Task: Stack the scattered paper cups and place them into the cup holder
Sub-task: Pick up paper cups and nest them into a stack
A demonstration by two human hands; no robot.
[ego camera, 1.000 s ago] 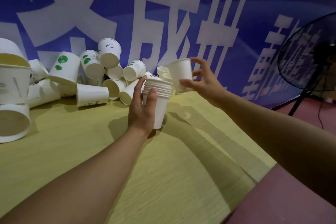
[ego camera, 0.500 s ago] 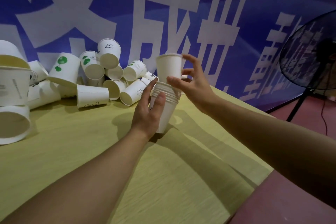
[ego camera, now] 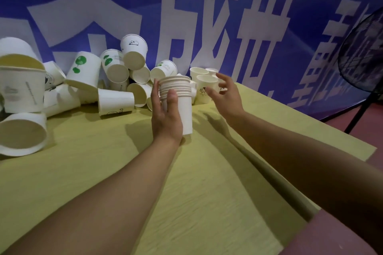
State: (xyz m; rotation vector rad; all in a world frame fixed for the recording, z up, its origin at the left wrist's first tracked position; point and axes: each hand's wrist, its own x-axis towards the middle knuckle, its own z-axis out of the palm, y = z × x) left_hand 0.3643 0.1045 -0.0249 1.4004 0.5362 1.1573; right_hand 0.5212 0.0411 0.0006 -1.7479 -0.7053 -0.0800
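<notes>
My left hand grips an upright stack of nested white paper cups just above the yellow-green table. My right hand hovers to the right of the stack, fingers spread and holding nothing, close to an upright white cup with a small drawing. Two more upright cups stand behind it. A heap of loose white cups, some with green prints, lies at the back left. No cup holder is in view.
Larger white paper bowls are piled at the far left edge. A blue banner with white characters hangs behind the table. A black standing fan is at the right, beyond the table's edge, over a reddish floor.
My right hand set its single cup into the top of the stack, let go and moved right towards the upright cups. The stack in my left hand grew by one.
</notes>
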